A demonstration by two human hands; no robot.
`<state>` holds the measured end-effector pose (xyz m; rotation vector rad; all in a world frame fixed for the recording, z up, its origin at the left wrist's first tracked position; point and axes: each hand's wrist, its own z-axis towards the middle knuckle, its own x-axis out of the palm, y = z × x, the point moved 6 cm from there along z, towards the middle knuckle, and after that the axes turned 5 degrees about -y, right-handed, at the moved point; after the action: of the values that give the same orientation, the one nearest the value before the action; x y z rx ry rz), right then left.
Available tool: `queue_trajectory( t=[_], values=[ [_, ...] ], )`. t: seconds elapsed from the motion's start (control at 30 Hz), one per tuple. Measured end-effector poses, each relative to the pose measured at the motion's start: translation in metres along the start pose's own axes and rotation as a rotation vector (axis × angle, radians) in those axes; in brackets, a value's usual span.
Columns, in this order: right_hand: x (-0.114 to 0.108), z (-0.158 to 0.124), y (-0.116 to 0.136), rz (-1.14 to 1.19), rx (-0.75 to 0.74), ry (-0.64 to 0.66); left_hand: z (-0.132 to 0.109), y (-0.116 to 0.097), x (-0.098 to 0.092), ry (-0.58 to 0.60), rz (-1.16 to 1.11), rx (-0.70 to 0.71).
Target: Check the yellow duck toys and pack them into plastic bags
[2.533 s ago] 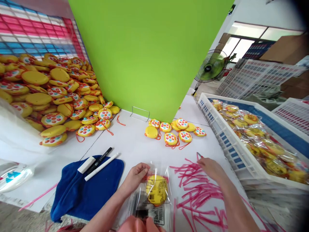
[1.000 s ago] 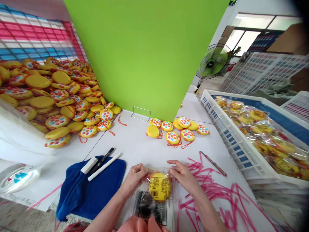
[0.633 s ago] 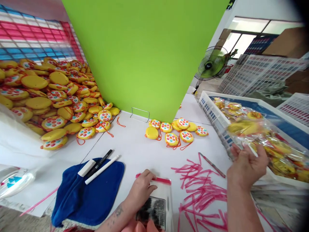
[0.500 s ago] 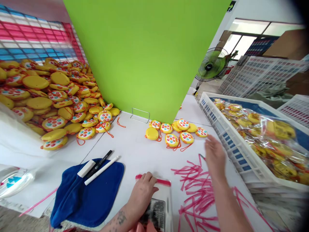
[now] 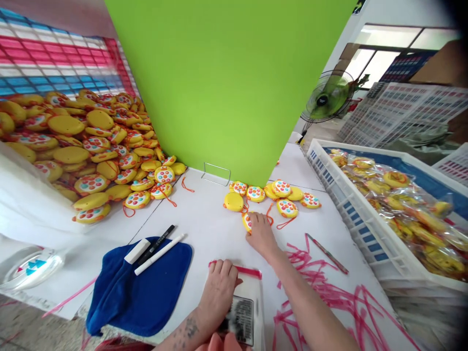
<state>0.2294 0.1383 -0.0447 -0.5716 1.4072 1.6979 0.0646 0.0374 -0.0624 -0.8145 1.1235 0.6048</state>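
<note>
At the front edge of the table, my left hand (image 5: 218, 291) has its fingers bent over the pink-edged top of a clear plastic bag (image 5: 258, 297) with a printed black label. Further forward, my right hand (image 5: 262, 237) has its fingers closed on a yellow toy (image 5: 246, 222) with coloured dots, which is partly hidden under them. Just behind it lie several similar toys (image 5: 287, 208) with orange cords, some with their plain yellow side up.
A large heap of yellow toys (image 5: 66, 125) fills the left. Pens lie on a blue cloth (image 5: 153, 297). Pink strips (image 5: 314, 278) and a thin pen-like tool (image 5: 327, 252) lie right. A white crate (image 5: 351, 214) holds bagged toys. A green panel (image 5: 226, 87) stands behind.
My right hand has moved left from beside the crate onto a dotted toy. The thin tool on the right is now uncovered. A bagged toy over the crate has settled lower. My left hand stays on the bag.
</note>
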Motion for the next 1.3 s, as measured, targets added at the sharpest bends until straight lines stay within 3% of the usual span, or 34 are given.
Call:
queue_trajectory(
  t=[0.3, 0.43, 0.57, 0.7, 0.8, 1.03, 1.13, 1.3],
  values=[
    [-0.047, -0.044, -0.006, 0.324, 0.099, 0.159, -0.002, 0.004, -0.005, 0.067, -0.035, -0.022],
    [-0.067, -0.078, 0.0, 0.653, 0.126, 0.428, -0.007, 0.0, -0.003, 0.018, -0.038, 0.023],
    [-0.073, -0.1, 0.004, 0.731, 0.125, 0.613, -0.011, 0.0, -0.005, -0.029, -0.12, 0.035],
    [-0.056, -0.093, 0.0, 0.875, 0.231, 0.487, -0.012, -0.002, -0.008, -0.035, -0.163, 0.092],
    [-0.038, -0.082, -0.001, 0.777, 0.224, 0.355, -0.012, -0.004, -0.01, -0.045, -0.16, 0.149],
    [-0.012, -0.091, 0.036, 0.473, -0.012, 0.417, -0.017, 0.0, -0.021, -0.235, -0.219, 0.124],
    [-0.012, -0.098, 0.049, 0.356, -0.113, 0.424, -0.016, 0.003, -0.024, -0.276, -0.324, 0.103],
    [-0.034, -0.096, 0.015, 0.141, 0.125, 0.245, -0.008, 0.012, -0.02, -0.128, -0.552, -0.038]
  ],
)
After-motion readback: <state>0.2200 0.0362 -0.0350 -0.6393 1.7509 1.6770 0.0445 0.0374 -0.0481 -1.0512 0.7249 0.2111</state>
